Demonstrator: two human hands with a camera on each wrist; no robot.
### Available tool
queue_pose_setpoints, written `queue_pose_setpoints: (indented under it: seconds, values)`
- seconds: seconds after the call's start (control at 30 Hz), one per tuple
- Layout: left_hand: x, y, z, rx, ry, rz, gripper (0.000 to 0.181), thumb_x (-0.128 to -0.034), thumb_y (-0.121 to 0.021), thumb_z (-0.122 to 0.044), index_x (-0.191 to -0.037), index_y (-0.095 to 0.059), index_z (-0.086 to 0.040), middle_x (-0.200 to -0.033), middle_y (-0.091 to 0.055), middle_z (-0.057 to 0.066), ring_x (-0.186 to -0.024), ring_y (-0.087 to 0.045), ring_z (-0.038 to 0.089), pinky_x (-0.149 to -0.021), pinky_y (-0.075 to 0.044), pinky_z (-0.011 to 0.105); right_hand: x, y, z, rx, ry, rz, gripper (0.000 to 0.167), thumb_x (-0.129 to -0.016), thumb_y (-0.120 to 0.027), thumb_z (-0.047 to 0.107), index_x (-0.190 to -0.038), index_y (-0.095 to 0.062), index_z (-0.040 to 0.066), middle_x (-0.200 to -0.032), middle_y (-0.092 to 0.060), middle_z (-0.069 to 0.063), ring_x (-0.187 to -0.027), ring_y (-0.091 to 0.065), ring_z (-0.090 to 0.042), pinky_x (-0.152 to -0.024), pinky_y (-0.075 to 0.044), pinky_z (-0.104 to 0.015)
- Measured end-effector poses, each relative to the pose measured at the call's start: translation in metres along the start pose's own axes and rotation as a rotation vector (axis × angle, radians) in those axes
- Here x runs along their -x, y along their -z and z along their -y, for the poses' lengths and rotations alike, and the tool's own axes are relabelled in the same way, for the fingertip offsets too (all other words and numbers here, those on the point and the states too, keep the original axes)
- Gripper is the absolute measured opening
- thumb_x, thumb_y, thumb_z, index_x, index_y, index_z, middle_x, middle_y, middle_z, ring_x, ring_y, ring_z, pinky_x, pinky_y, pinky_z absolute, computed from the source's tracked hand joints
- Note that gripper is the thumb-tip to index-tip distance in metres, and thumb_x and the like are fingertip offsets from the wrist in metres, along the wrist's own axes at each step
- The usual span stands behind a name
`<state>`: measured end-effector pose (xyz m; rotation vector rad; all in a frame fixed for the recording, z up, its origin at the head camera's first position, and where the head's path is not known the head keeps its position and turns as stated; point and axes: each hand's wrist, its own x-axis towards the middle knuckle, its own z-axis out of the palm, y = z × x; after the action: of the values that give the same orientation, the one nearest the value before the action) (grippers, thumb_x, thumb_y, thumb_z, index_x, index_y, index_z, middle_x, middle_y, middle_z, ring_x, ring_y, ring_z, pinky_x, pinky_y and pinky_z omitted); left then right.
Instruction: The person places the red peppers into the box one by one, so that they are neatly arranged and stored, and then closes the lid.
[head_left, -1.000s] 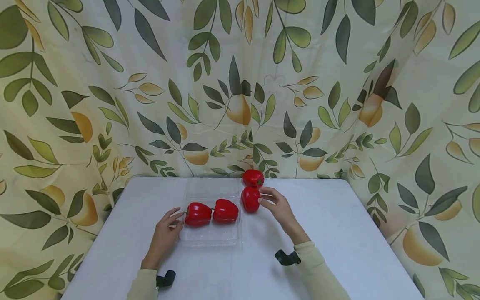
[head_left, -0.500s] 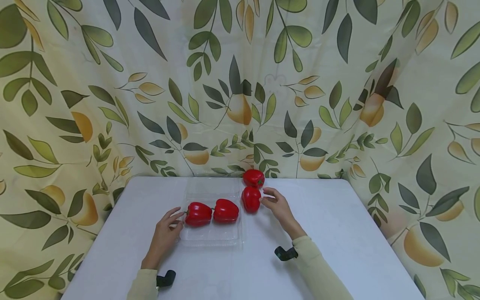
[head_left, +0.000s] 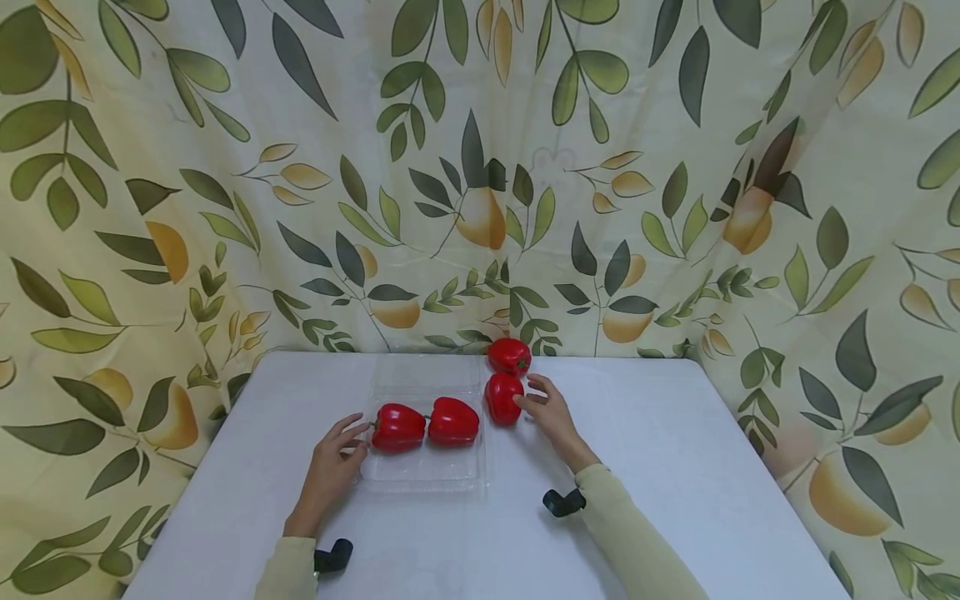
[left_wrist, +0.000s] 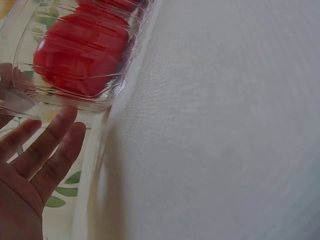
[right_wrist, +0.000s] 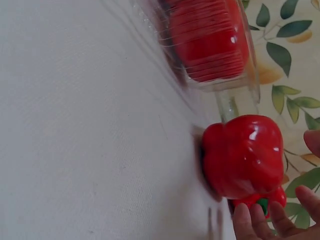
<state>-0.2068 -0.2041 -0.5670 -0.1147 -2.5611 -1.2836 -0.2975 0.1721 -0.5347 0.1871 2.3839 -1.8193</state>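
Note:
Two red bell peppers point(head_left: 398, 428) point(head_left: 453, 422) lie side by side in a clear plastic container point(head_left: 420, 477). At the container's left side is my left hand point(head_left: 328, 475), its fingers spread and relaxed; in the left wrist view the fingertips point(left_wrist: 64, 116) are at the container's edge. To the right of the container stands another red pepper point(head_left: 503, 399), with one more point(head_left: 508, 357) behind it. My right hand point(head_left: 553, 423) is at the nearer pepper's right side, fingers loosely bent and not wrapped round it; the right wrist view shows the fingertips point(right_wrist: 242, 214) beside that pepper point(right_wrist: 245, 156).
The white table point(head_left: 645, 450) extends to both sides and in front of the container. The container's clear lid point(head_left: 423, 372) lies open behind it. A leaf-patterned curtain point(head_left: 480, 167) hangs along the back and sides. Each wrist carries a small black camera point(head_left: 564, 502).
My right hand first drew slightly away from the nearer pepper, then came back close to it, with the forearm moved a little to the left. My left hand stayed in place.

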Motion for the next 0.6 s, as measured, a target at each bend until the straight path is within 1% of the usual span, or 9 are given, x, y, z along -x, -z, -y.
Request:
queue_pose_setpoints:
  seconds: [0.17,0.27,0.47,0.6]
  values:
    - [0.000,0.000,-0.001,0.000,0.000,-0.006,0.034,-0.0906,-0.064,-0.009,-0.124,-0.068,-0.008,-0.142,-0.055,0.008,-0.098,-0.070,0.024,-0.080,-0.061,0.030,-0.007,-0.005,-0.002,0.007,0.000,0.017,0.072,-0.087,-0.072,0.030,-0.147,-0.036,0.018,-0.151,-0.039,-0.015,-0.134,-0.046,-0.038,-0.102,-0.052,-0.050]
    - [-0.001,-0.001,0.000,0.001,-0.007,-0.009,0.034,-0.0902,-0.065,-0.008,-0.124,-0.068,-0.008,-0.141,-0.055,0.009,-0.098,-0.070,0.024,-0.079,-0.061,0.029,-0.011,-0.009,-0.005,0.018,-0.017,0.017,0.074,-0.085,-0.074,0.031,-0.147,-0.036,0.020,-0.150,-0.041,-0.014,-0.135,-0.045,-0.037,-0.104,-0.051,-0.050]
    - [-0.001,-0.001,0.001,-0.012,-0.011,-0.006,0.034,-0.0908,-0.064,-0.009,-0.124,-0.068,-0.009,-0.142,-0.055,0.009,-0.098,-0.070,0.024,-0.079,-0.061,0.028,-0.016,-0.013,-0.010,0.042,-0.025,0.014,0.074,-0.086,-0.074,0.031,-0.148,-0.036,0.020,-0.151,-0.040,-0.015,-0.137,-0.041,-0.039,-0.107,-0.046,-0.055]
    - [-0.001,0.000,0.000,-0.003,-0.006,-0.001,0.034,-0.0906,-0.065,-0.008,-0.125,-0.067,-0.008,-0.142,-0.055,0.009,-0.099,-0.070,0.024,-0.079,-0.061,0.028,-0.019,-0.014,-0.010,0.056,-0.017,0.011,0.075,-0.085,-0.074,0.033,-0.148,-0.036,0.020,-0.151,-0.041,-0.015,-0.137,-0.042,-0.039,-0.107,-0.046,-0.054]
